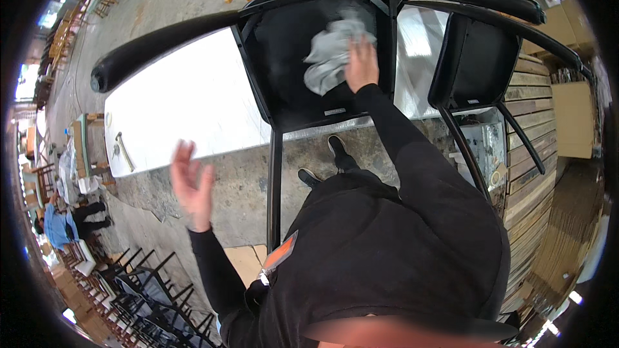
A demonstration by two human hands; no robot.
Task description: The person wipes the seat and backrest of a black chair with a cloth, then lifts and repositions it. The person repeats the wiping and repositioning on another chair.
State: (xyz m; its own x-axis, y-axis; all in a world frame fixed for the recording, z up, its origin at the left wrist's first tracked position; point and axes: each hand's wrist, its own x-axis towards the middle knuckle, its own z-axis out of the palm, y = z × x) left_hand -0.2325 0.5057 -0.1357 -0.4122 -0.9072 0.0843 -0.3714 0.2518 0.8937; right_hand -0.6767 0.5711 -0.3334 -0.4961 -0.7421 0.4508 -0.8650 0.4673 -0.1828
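A black chair [267,67] lies on the white-covered table in front of me, with one broad black panel facing up. On that panel, toward its right side, lies a crumpled light grey cloth [327,58]. My right hand [362,64] presses on the cloth's right edge, its fingers partly blurred and partly sunk in the folds. My left hand [191,183] hangs in the air near the table's front edge, left of a chair leg [275,180], palm bare and fingers apart. It touches nothing.
Another black chair [480,64] lies to the right on the white-covered table [187,100]. A hammer-like tool [124,153] rests at the table's left end. Wooden slats [529,103] and cardboard boxes [572,119] stand at right. Far left, a person in blue [59,227] is near stacked chairs.
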